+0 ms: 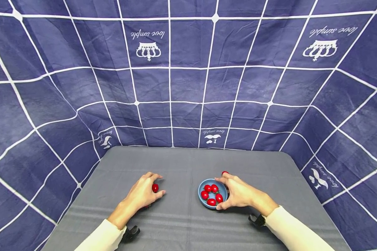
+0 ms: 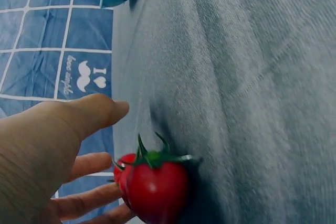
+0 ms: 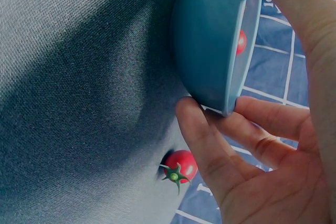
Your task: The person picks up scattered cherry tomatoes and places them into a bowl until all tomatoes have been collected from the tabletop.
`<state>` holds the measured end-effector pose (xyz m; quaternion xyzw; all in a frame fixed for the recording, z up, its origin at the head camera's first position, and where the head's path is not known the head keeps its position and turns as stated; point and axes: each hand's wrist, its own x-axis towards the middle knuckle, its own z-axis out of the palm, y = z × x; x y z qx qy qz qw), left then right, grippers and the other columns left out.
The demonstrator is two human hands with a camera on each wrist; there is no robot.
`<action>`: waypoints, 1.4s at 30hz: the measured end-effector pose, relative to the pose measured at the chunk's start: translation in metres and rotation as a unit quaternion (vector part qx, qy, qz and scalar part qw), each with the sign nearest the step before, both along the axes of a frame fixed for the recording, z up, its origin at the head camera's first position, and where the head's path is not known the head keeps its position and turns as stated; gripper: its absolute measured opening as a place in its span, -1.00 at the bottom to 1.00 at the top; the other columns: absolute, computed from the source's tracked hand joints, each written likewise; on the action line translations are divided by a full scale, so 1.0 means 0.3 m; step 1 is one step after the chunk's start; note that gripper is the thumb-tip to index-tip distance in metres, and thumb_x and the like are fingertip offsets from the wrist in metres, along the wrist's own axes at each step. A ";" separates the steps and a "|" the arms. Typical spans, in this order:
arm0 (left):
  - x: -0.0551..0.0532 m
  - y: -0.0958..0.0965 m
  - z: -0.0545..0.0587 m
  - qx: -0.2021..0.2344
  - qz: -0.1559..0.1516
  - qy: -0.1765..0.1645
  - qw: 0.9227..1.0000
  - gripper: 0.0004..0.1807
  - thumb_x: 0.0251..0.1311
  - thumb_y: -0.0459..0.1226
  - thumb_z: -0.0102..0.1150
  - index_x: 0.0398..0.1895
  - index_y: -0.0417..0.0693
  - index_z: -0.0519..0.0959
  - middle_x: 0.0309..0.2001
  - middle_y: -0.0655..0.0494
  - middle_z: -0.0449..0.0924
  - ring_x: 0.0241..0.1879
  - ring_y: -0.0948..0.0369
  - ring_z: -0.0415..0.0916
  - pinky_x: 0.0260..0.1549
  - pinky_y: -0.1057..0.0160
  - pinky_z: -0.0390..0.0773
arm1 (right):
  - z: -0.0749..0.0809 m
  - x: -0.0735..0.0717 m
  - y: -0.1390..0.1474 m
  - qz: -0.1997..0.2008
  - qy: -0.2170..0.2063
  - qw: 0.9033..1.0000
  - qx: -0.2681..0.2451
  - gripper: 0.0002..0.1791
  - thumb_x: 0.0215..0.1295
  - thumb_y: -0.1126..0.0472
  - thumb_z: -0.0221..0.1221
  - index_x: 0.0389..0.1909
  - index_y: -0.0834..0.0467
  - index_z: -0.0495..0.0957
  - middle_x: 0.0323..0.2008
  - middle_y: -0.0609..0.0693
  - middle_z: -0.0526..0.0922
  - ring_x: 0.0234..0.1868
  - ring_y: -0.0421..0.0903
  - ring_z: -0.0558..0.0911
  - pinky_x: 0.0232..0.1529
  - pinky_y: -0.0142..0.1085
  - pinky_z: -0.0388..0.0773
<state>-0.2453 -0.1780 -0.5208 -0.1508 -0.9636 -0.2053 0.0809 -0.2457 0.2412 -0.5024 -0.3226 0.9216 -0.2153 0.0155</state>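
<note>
Head view: we see only a sliver of the far tomato past the right hand. Left wrist: the bottom edge crops our front tomato, which mostly hides a rear tomato. Right wrist: the bowl, cut at top, conceals nearly all its contents from us.

Looks smooth and glossy on the tomato, smooth but nearly matt on the bowl; matt and finely woven on the grey cloth, wrinkled on the blue curtain.
</note>
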 end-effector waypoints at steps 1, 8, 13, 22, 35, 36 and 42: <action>0.001 -0.007 -0.002 0.001 0.003 0.000 1.000 -0.39 0.17 -0.07 0.80 0.27 0.00 0.82 0.16 -0.04 0.82 0.13 -0.04 0.83 0.13 -0.12 0.83 | 0.001 -0.001 -0.002 0.001 0.000 1.000 -0.001 0.08 -0.04 -0.22 0.82 0.44 0.28 0.72 -0.06 -0.10 0.63 -0.10 -0.16 0.71 0.02 -0.33 0.72; 0.003 -0.035 -0.009 0.015 0.009 -0.002 1.000 -0.47 0.13 -0.14 0.80 0.16 -0.04 0.85 0.05 -0.05 0.83 -0.01 -0.02 0.84 0.05 -0.11 0.83 | 0.003 -0.001 -0.007 0.000 0.000 1.000 0.000 0.07 -0.03 -0.21 0.82 0.45 0.29 0.72 -0.06 -0.09 0.63 -0.10 -0.18 0.70 0.00 -0.35 0.70; -0.007 -0.037 -0.013 0.019 -0.002 -0.003 1.000 -0.54 0.11 -0.19 0.78 0.09 -0.02 0.87 -0.09 0.05 0.80 -0.18 0.16 0.71 -0.09 0.01 0.77 | 0.004 -0.003 -0.004 -0.004 0.000 1.000 0.002 0.08 -0.04 -0.23 0.82 0.45 0.28 0.72 -0.05 -0.10 0.63 -0.11 -0.17 0.71 0.00 -0.33 0.71; -0.016 -0.039 -0.014 0.040 -0.025 0.006 0.999 -0.62 0.06 -0.34 0.73 0.00 -0.05 0.89 -0.26 0.13 0.73 -0.33 0.29 0.54 -0.26 0.23 0.63 | 0.009 -0.002 -0.001 -0.009 -0.001 1.000 0.007 0.09 -0.04 -0.25 0.82 0.46 0.25 0.72 -0.05 -0.10 0.62 -0.11 -0.18 0.70 0.03 -0.30 0.73; -0.019 -0.045 -0.028 0.075 -0.061 -0.001 0.995 -0.66 0.06 -0.48 0.67 -0.06 -0.11 0.89 -0.38 0.09 0.68 -0.42 0.40 0.46 -0.39 0.38 0.53 | -0.006 0.013 0.003 0.001 0.029 1.000 0.007 0.11 -0.06 -0.27 0.82 0.42 0.30 0.73 0.03 -0.04 0.67 -0.02 -0.11 0.77 0.18 -0.19 0.81; -0.019 -0.045 -0.029 0.075 -0.060 -0.002 0.995 -0.67 0.07 -0.48 0.67 -0.06 -0.12 0.89 -0.38 0.09 0.68 -0.41 0.38 0.48 -0.39 0.38 0.54 | -0.007 0.013 0.003 0.001 0.029 1.000 0.008 0.11 -0.07 -0.28 0.82 0.42 0.29 0.73 0.03 -0.05 0.67 -0.02 -0.12 0.77 0.17 -0.20 0.81; -0.022 -0.039 -0.025 0.077 -0.062 0.019 0.995 -0.65 0.08 -0.46 0.70 -0.03 -0.13 0.88 -0.32 0.09 0.74 -0.37 0.27 0.65 -0.35 0.35 0.66 | -0.013 0.008 0.003 -0.010 0.016 1.000 0.014 0.11 -0.06 -0.26 0.82 0.47 0.25 0.71 0.04 -0.05 0.66 -0.04 -0.15 0.73 0.15 -0.21 0.79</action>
